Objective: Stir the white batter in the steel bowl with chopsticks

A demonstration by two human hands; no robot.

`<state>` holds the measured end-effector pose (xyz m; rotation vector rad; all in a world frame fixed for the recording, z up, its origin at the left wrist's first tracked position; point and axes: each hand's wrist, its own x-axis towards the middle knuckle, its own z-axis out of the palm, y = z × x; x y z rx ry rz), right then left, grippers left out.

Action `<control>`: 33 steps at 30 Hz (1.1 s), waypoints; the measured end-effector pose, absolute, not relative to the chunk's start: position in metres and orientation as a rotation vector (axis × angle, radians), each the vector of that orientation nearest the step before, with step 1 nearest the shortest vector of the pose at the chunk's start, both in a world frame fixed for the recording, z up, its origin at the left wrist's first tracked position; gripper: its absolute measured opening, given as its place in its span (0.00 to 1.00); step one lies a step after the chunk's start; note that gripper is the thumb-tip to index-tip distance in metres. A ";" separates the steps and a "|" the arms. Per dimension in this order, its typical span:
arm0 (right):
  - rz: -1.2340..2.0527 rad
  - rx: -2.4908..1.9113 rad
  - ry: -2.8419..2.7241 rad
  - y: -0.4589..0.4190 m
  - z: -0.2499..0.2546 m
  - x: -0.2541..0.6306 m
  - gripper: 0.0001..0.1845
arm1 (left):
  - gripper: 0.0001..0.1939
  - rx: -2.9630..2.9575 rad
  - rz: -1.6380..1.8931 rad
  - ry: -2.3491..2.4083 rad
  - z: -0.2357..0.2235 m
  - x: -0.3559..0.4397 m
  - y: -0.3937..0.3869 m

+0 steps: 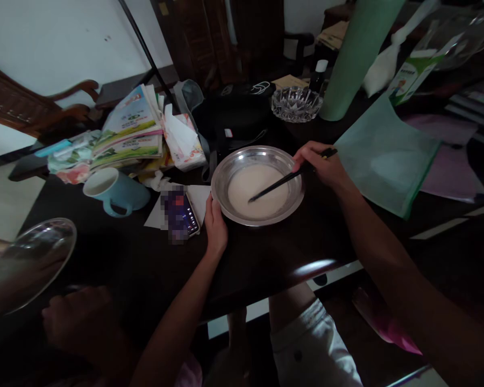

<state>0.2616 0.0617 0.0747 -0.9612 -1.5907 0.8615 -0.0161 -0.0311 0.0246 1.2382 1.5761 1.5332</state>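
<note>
A shiny metal bowl stands on the dark table, with a pale, milky liquid in it. My left hand grips the bowl's left rim; its fingertips are partly hidden against the side. Over the opposite rim, my right hand is closed around dark chopsticks. Their tips dip into the liquid near the middle of the bowl. Left of my left hand, a phone with a lit screen, partly pixelated, lies on white paper.
A blue mug, booklets and a tissue pack occupy the left side. Another person's hand is near a shiny round dish. Behind are a glass ashtray and green cylinder; a green bag lies right.
</note>
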 end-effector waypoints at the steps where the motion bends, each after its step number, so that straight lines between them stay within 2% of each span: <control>1: 0.853 -0.979 -1.612 0.061 0.076 0.261 0.18 | 0.24 1.239 1.533 1.583 0.024 -0.016 -0.031; 7: 0.761 -0.971 -1.465 0.066 0.073 0.266 0.22 | 0.24 1.232 1.537 1.564 0.023 -0.016 -0.031; 12: 0.850 -0.964 -1.646 0.061 0.076 0.262 0.18 | 0.23 1.243 1.518 1.597 0.025 -0.016 -0.032; 17: 0.713 -1.004 -1.481 0.065 0.075 0.265 0.22 | 0.22 1.219 1.530 1.572 0.023 -0.016 -0.031; 23: 0.864 -0.949 -1.608 0.063 0.074 0.261 0.22 | 0.22 1.231 1.545 1.563 0.022 -0.017 -0.031; 28: 0.760 -0.974 -1.482 0.066 0.075 0.263 0.22 | 0.23 1.235 1.536 1.561 0.023 -0.017 -0.031; 33: 0.858 -0.928 -1.509 0.063 0.075 0.261 0.21 | 0.22 1.227 1.527 1.592 0.024 -0.016 -0.031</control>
